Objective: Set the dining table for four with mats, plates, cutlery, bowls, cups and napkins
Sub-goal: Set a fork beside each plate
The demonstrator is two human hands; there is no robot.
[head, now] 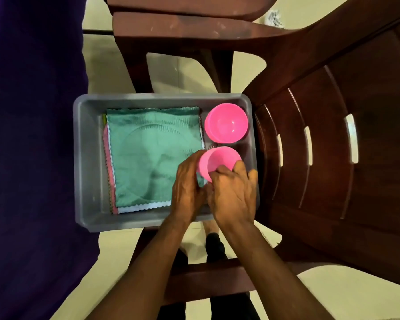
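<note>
Gripping a pink cup [214, 161] from both sides, the left hand [187, 185] curls against its near-left wall while the right hand [234, 192] closes over its near-right rim, fingers hooked at the edge. The cup is tilted, mouth facing up and away, and seems to be a stack of cups rather than one, though the hands hide too much to be sure. It sits in the right end of a grey tub [88, 158], just this side of a pink bowl [226, 123] standing upright in the far right corner. Between them something metallic glints, perhaps cutlery; it is too small to tell. To the left, a green cloth [153, 153] tops a pile of folded cloths, with the round outline of a plate showing under it. The tub rests among brown chairs [333, 135].

I judge the step to be taking cups out. The next move calls for a clean lift clear of the tub wall.
</note>
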